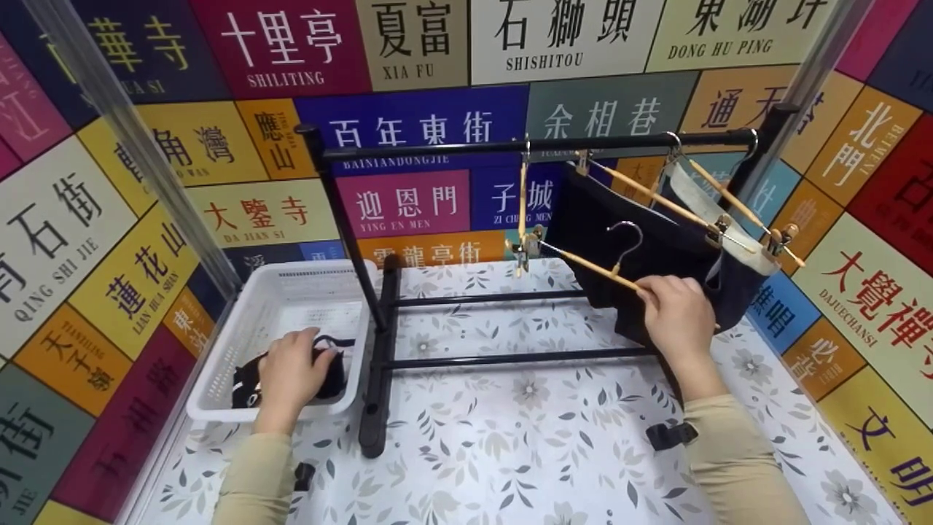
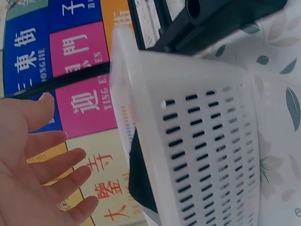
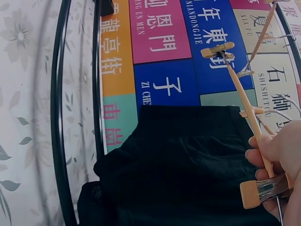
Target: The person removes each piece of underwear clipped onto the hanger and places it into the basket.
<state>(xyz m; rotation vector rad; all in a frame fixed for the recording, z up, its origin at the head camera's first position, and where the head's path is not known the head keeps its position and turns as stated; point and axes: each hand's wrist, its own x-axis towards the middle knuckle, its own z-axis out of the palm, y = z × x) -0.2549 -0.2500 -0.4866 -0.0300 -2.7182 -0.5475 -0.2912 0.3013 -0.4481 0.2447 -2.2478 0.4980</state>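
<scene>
My right hand (image 1: 679, 321) grips one end of a wooden clip hanger (image 1: 590, 268), its metal hook pointing up. In the right wrist view the clips (image 3: 218, 49) of this hanger show with no garment in them. Black shorts (image 3: 183, 165) hang just behind it, clipped to another hanger on the rack. My left hand (image 1: 291, 368) is over the white plastic basket (image 1: 313, 265), above dark clothing (image 1: 248, 383) inside. In the left wrist view the left hand (image 2: 47, 165) has its fingers spread loosely beside the basket wall, holding nothing.
A black clothes rack (image 1: 452, 149) stands across the middle. On its rail hang a bare wooden hanger (image 1: 522, 189) and, at the right, a dark garment with a pale waistband (image 1: 736, 226). Two lower bars (image 1: 510, 360) run close over the leaf-patterned surface (image 1: 510, 452). Sign-covered walls enclose it.
</scene>
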